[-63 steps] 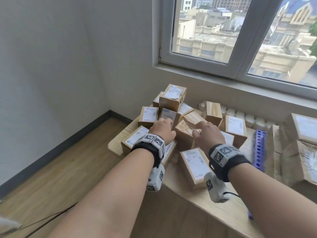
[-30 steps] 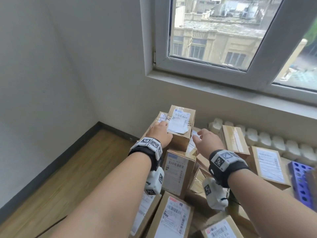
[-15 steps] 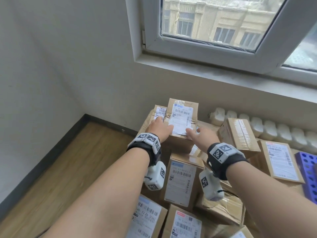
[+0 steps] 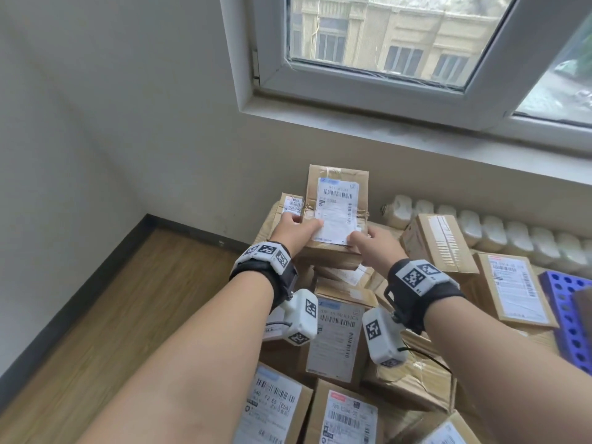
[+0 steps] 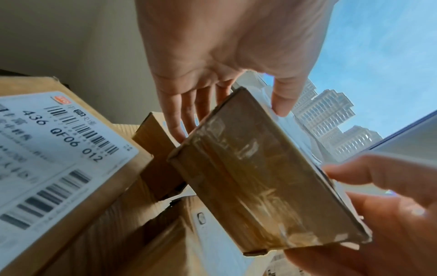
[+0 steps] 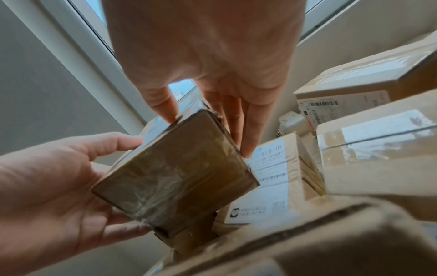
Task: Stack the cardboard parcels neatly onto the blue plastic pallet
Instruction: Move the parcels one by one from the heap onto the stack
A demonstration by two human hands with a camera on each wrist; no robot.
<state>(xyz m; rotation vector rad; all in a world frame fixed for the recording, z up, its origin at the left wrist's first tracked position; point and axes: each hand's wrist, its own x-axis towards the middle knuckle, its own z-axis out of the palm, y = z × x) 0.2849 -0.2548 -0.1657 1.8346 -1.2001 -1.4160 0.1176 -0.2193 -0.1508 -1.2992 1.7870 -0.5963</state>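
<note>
A small taped cardboard parcel [image 4: 336,251] with a white shipping label sits atop a heap of parcels against the wall. My left hand [image 4: 304,224] holds its left near corner, thumb on the label and fingers along the side. My right hand [image 4: 362,240] pinches its right near corner the same way. In the left wrist view the parcel [image 5: 255,177] is tilted and lifted off the boxes beneath; the right wrist view shows this parcel [image 6: 175,177] between both hands. The blue plastic pallet [image 4: 567,315] shows at the right edge, partly hidden by boxes.
Several labelled parcels [image 4: 339,341] are heaped below my forearms, and more [image 4: 509,286] lie to the right. A row of white plastic jugs [image 4: 512,235] lines the wall under the window sill [image 4: 416,133]. Wooden floor [image 4: 112,315] lies to the left.
Both hands moved up from lower boxes to the top parcel and took hold of its near corners. The parcel has tilted up off the heap, and the view has come closer.
</note>
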